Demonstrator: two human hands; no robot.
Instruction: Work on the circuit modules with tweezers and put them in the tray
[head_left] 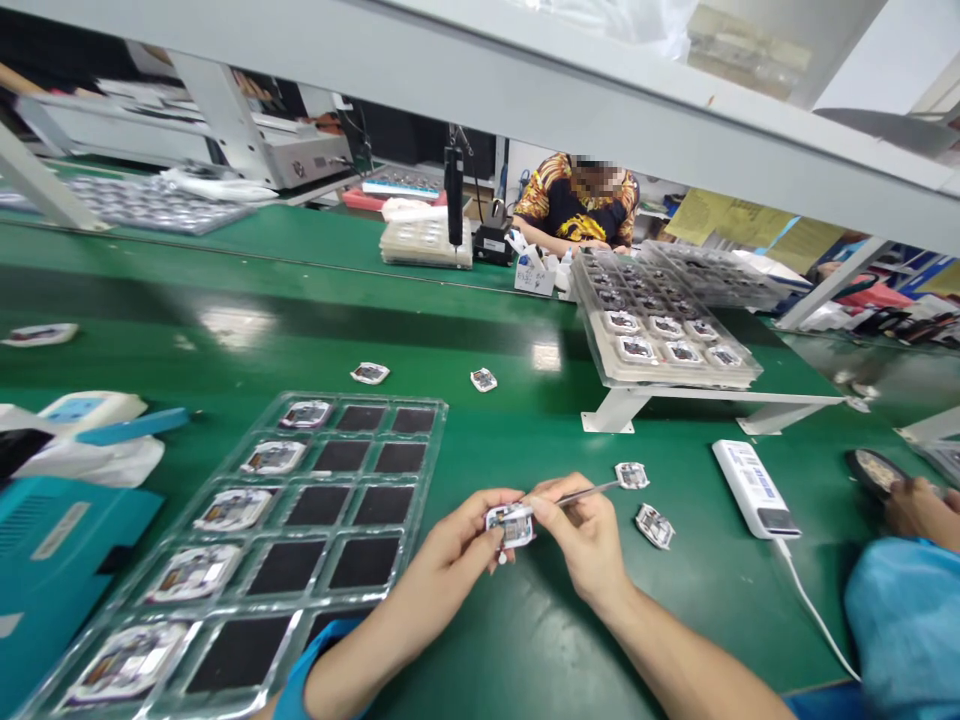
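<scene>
My left hand (469, 535) pinches a small white electronic module (510, 524) just above the green bench. My right hand (585, 530) is closed on thin metal tweezers (589, 491), whose tips meet the module. Two more modules (631, 475) (655, 525) lie on the mat just right of my hands. A clear compartment tray (375, 480) sits to the left, its left column filled with modules and its other pockets dark and empty.
A raised stand holds stacked trays of modules (660, 335) at the back right. A white device (754, 488) with a cable lies to the right. Another person's hand (915, 505) and blue sleeve are at the far right. A person sits opposite. Loose modules (370, 373) (484, 379) lie mid-bench.
</scene>
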